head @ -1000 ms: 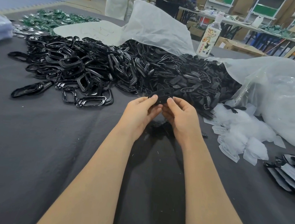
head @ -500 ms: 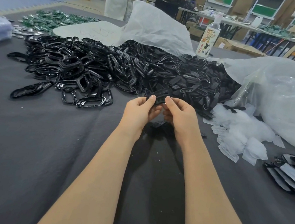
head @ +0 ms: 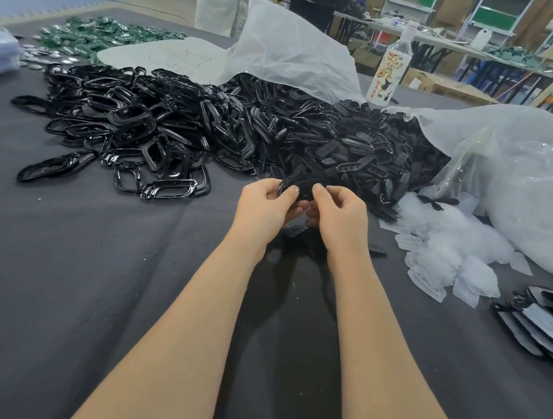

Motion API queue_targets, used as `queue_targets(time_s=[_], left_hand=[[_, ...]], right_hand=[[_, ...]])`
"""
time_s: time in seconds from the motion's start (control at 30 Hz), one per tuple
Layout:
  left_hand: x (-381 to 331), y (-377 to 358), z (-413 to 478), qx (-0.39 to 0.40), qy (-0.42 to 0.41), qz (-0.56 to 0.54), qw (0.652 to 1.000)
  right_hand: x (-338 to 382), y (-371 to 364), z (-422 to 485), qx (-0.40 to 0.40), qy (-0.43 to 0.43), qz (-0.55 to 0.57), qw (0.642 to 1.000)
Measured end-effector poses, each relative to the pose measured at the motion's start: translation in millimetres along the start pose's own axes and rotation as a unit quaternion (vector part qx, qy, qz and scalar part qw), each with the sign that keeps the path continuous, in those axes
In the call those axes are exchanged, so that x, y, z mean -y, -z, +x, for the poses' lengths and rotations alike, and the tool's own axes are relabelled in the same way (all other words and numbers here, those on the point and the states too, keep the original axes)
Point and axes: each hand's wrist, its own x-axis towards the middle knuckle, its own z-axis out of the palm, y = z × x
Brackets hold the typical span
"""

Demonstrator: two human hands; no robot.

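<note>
The person's left hand and right hand meet just above the dark grey table cloth, at the near edge of the big heap. Between them sits a small black plastic part, raised off the cloth. The left thumb and curled fingers pinch its left end, and the right thumb and forefinger pinch its right end, so both hands grasp the same piece. Its exact shape is hard to make out against the dark parts behind it.

Just beyond the hands spreads the pile of black plastic frames, glossy loops to the left and smaller flat slotted pieces to the right. A white plastic sheet lies over the back of the pile. To the right of the hands lies a scatter of small clear plastic bags, beside a large clear bag. A stack of packed black parts rests near the right edge. A labelled bottle stands upright behind the pile, and green circuit boards lie far left.
</note>
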Motion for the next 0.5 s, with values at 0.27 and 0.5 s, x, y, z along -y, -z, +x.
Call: queue_targets(time_s=[0.27, 0.5], left_hand=[[0.8, -0.5, -0.8, 0.012, -0.005, 0.02, 1.0], [3.4, -0.4, 2.0, -0.01, -0.043, 0.094, 0.995]], right_hand=[[-2.4, 3.2, 2.6, -0.032, 0.004, -0.012, 0.999], [-1.4, 3.4, 2.3, -0.029, -0.003, -0.027, 0.999]])
